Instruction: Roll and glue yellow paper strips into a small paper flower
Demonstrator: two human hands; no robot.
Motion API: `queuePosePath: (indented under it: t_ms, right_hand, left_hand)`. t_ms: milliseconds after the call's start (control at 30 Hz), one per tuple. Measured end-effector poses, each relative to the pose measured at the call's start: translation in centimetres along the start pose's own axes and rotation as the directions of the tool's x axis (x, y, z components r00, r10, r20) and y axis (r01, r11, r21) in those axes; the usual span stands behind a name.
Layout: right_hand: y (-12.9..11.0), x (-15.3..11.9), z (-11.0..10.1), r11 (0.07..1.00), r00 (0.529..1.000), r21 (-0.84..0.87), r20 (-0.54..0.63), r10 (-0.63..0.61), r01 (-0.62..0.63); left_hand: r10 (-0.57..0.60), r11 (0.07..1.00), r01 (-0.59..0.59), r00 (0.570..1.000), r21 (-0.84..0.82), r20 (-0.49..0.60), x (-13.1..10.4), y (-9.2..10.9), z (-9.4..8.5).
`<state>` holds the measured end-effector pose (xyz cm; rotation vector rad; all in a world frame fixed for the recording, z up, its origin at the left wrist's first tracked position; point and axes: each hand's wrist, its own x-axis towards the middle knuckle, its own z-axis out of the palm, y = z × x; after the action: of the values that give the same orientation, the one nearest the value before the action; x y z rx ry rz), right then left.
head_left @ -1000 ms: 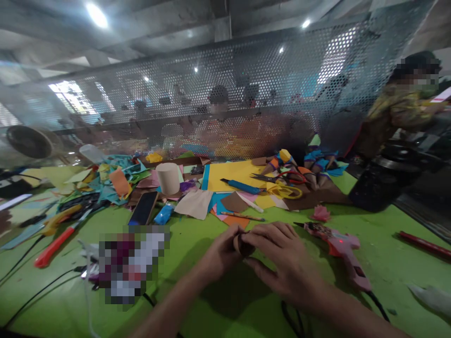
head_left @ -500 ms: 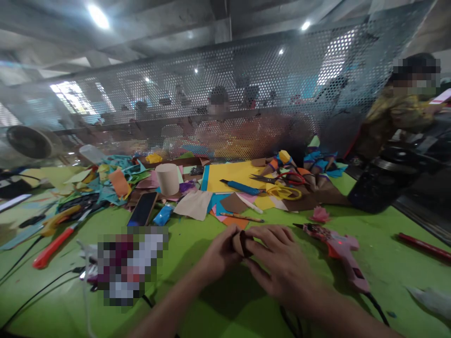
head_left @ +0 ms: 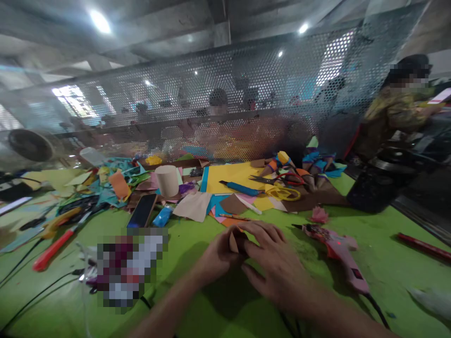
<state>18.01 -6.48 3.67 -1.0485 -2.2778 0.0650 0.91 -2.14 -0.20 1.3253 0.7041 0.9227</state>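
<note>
Low over the green table (head_left: 183, 310), near the middle, a small curled piece of brown paper (head_left: 233, 241) is held between both hands. My left hand (head_left: 216, 256) wraps its fingers round the paper's left side. My right hand (head_left: 269, 256) grips it from the right, fingers bent over it and partly hiding it. To the right lies a pink glue gun (head_left: 340, 246) with a small red light, its nozzle pointing left. Beyond the hands are a pencil (head_left: 234, 217), a blue cutter (head_left: 242, 188) and brown paper scraps (head_left: 233, 204).
Scissors (head_left: 289, 178), a yellow paper stack (head_left: 225, 173), a white roll (head_left: 167, 181) and a phone (head_left: 142, 211) lie farther back. A red-handled knife (head_left: 54, 249) is at left. At right stand a dark bottle (head_left: 373, 183) and a person (head_left: 394, 108).
The brown paper has been turned in my fingers, so that a lighter inner face now shows. Both hands stay close together around it.
</note>
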Motion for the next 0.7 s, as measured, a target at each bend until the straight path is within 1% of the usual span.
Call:
queuePosePath:
  t_ms: [67,167,300,400,467,567,700]
  right_hand:
    - [0.0,0.0,-0.4,1.0,1.0,-0.006,-0.014,-0.005,0.005]
    - [-0.1,0.0,-0.8,0.999,0.999,-0.013,-0.028,-0.03,0.03]
    - [-0.1,-0.1,-0.5,0.999,0.999,-0.018,-0.002,-0.046,0.046]
    - [-0.1,-0.1,-0.3,0.998,0.999,-0.031,0.008,-0.046,0.046]
    - [-0.1,-0.1,-0.2,0.998,0.999,-0.041,0.015,-0.045,0.046]
    - [-0.2,0.0,0.0,0.998,0.999,-0.038,0.011,-0.041,0.042]
    - [-0.4,0.1,0.4,0.999,0.999,-0.021,0.012,-0.04,0.04]
  left_hand:
    - [0.013,0.999,-0.013,1.0,-0.033,0.0,0.3,-0.5,-0.2]
    - [0.038,0.999,-0.038,0.999,0.039,-0.002,0.6,-0.8,-0.5]
    - [0.044,0.992,-0.042,0.999,0.116,-0.016,0.4,-0.2,-0.4]
    - [0.032,0.978,-0.029,0.999,0.205,-0.01,0.1,0.4,-0.3]
    - [0.027,0.956,-0.022,1.0,0.291,-0.012,0.0,0.6,-0.2]
    - [0.054,0.92,-0.042,0.998,0.389,-0.022,-0.1,0.6,-0.3]
    - [0.109,0.92,-0.099,0.994,0.378,-0.005,-0.2,0.8,-0.4]
